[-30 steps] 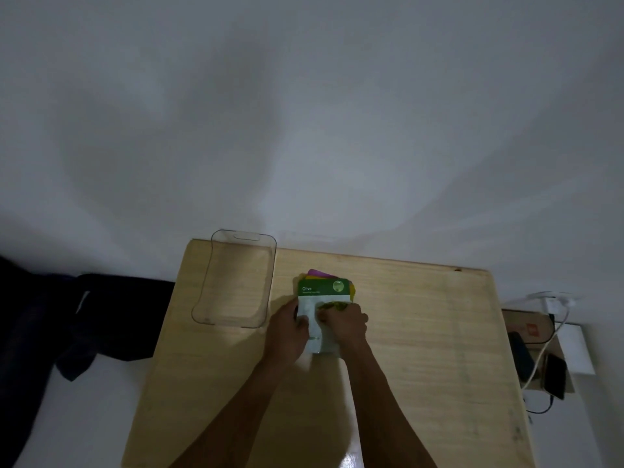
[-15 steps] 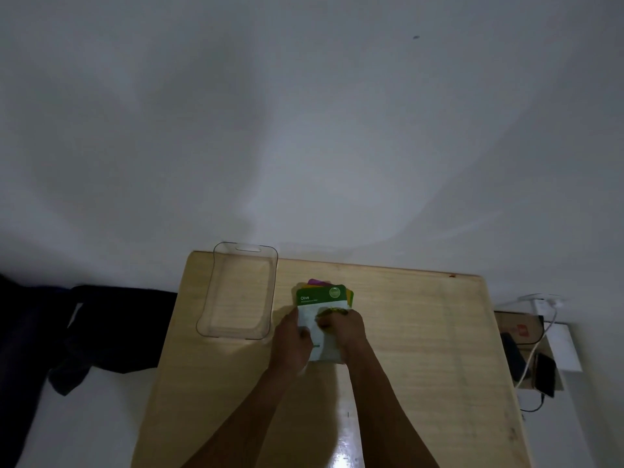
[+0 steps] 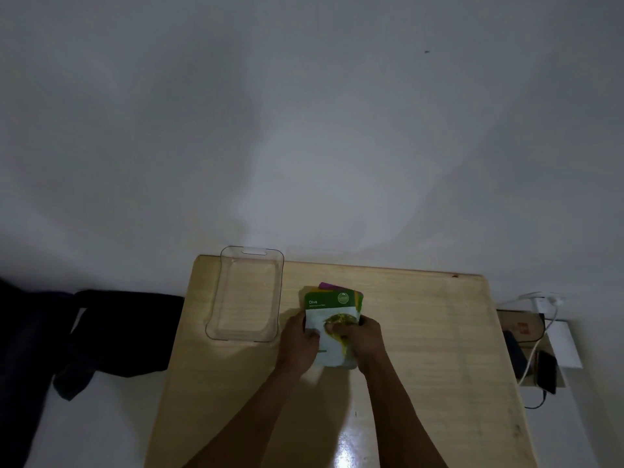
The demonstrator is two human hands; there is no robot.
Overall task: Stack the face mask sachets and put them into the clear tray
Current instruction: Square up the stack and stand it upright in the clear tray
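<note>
A stack of face mask sachets (image 3: 332, 307) lies on the wooden table (image 3: 422, 332), a little right of the table's middle. The top sachet is white with a green band reading "Olive"; purple and yellow edges of others stick out at its far end. My left hand (image 3: 299, 342) grips the stack's left side. My right hand (image 3: 366, 339) grips its right side, thumb on the top sachet. The clear tray (image 3: 216, 319) stands to the left of the stack, near the table's far left corner, with nothing in it.
The table's far edge meets a white wall. Dark cloth (image 3: 118, 332) lies off the table's left side. On the right, a cardboard box (image 3: 516, 324), a white cable (image 3: 540, 339) and a dark phone (image 3: 547, 369) sit on a low surface.
Both hands have stayed on the stack and shifted it only slightly; the view has drifted a little. The tray has not moved.
</note>
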